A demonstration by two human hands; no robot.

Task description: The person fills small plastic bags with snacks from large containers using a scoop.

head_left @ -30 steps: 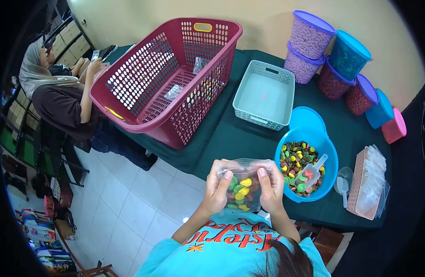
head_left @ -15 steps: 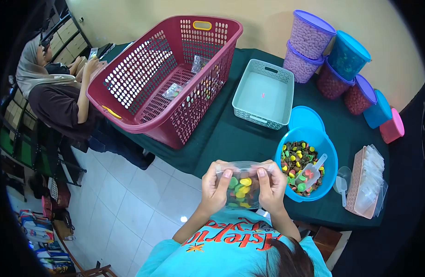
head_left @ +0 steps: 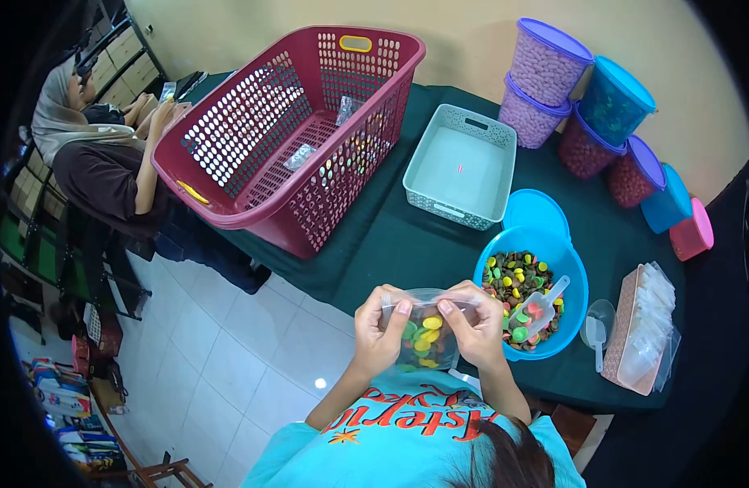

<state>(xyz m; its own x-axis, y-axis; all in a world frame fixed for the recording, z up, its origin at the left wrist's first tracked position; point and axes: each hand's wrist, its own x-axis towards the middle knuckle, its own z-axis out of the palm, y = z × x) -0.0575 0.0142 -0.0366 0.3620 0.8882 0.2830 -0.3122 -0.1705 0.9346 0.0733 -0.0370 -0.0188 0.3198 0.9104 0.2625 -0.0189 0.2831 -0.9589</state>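
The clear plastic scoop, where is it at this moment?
In the head view, the clear scoop lies in the blue bowl on the candies, just right of the right hand, handle pointing up-right.

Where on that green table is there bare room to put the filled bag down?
Bare cloth lies between the red basket, the grey tray and the blue bowl. The grey tray looks nearly empty too. The right end is crowded with tubs and a bag box.

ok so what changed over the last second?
The right hand slid its thumb and fingers left along the top edge of the clear bag of coloured candies, toward the left hand. Both hands kept hold of the bag. Blue bowl, scoop, red basket and grey tray unchanged.
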